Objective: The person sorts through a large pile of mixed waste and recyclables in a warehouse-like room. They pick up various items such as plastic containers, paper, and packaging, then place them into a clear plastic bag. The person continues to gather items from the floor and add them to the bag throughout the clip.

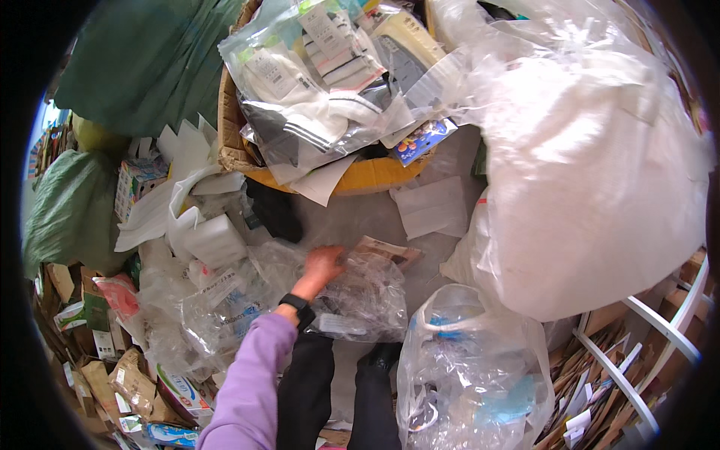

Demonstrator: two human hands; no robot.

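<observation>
My left hand (325, 264), in a purple sleeve with a black watch at the wrist, reaches down over loose clear plastic. Its curled fingers are at the upper edge of a crumpled clear plastic bag (365, 292); whether they grip it is not plain. Just beyond the bag lies a flat brownish printed packet (388, 251), partly covered by plastic. To the left spreads a heap of clear plastic wrappers (219, 304), some bearing print. My right hand is out of view.
Ahead stands a cardboard box (230, 135) with bagged socks (315, 112). A large white sack (585, 185) bulges on the right, above a clear bag of plastic waste (472, 365). White foam sheets (214, 239) and flattened cardboard (132, 377) lie left; a metal frame (613, 360) stands right.
</observation>
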